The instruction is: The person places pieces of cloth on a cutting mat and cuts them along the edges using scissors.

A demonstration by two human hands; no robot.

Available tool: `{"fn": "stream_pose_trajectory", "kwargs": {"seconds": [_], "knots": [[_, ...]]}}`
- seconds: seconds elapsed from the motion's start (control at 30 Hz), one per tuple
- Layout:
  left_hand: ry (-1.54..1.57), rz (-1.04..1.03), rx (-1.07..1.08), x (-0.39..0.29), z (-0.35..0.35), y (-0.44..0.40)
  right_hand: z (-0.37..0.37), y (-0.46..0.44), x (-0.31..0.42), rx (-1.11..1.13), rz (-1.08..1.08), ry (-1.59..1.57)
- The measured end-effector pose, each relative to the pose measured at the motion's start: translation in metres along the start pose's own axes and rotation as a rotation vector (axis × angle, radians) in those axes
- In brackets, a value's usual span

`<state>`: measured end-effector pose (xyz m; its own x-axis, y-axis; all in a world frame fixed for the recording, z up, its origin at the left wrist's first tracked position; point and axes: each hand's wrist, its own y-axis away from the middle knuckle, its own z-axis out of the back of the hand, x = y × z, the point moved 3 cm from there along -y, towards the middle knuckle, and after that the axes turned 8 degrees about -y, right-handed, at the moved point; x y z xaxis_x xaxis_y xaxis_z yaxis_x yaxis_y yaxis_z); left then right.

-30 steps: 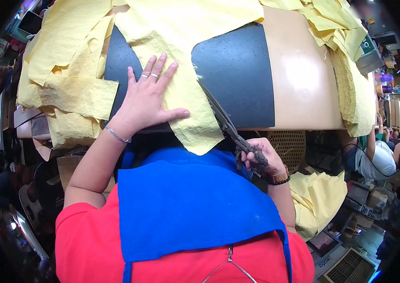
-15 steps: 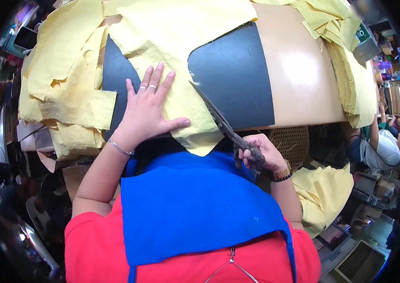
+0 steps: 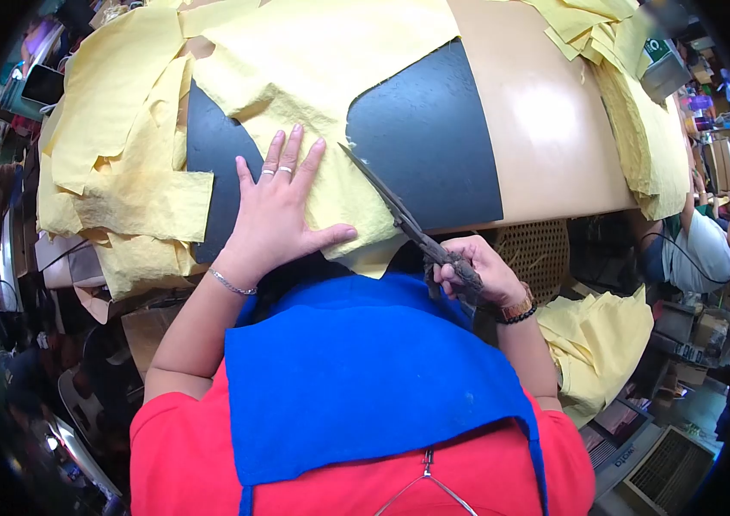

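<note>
My left hand (image 3: 276, 206) lies flat with fingers spread, partly on the yellow fabric (image 3: 313, 95) and partly over the black mat (image 3: 434, 138). Two rings and a bracelet show on it. The fabric's lower strip hangs past the table's near edge. My right hand (image 3: 477, 268) is wrapped round the handles of dark scissors (image 3: 399, 213), which look bound with cloth. The scissor blades point up and to the left, and their tip is at the right edge of the fabric strip.
Layered yellow fabric (image 3: 137, 202) covers the table's left side. Another stack (image 3: 640, 138) hangs over its right end. The tan tabletop (image 3: 545, 120) shows beside the mat. More yellow cloth (image 3: 597, 340) lies below my right forearm. Another person in a white top (image 3: 700, 258) is at far right.
The scissors have swung slightly, with their tip further left against the fabric edge. The lower end of the strip has folded up somewhat. My left hand stays spread on it. The view has shifted slightly.
</note>
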<state>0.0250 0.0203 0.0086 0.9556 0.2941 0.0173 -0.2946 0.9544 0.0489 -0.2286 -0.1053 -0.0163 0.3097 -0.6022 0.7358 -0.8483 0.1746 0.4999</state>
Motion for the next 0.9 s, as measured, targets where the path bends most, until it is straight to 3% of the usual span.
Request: {"fn": "stream_pose_trajectory", "kwargs": {"seconds": [0.6,0.8,0.9], "knots": [[0.014,0.015,-0.002,-0.007,0.0,0.004,-0.003,0.001,-0.007,-0.043,0.037,-0.008],[-0.166,-0.054,-0.145,0.008,0.009,-0.017,-0.009,0.008,-0.008,-0.059,0.044,-0.029],[-0.102,-0.201,-0.238,0.031,0.024,-0.05,-0.007,0.008,-0.008,-0.074,0.027,-0.013]]}}
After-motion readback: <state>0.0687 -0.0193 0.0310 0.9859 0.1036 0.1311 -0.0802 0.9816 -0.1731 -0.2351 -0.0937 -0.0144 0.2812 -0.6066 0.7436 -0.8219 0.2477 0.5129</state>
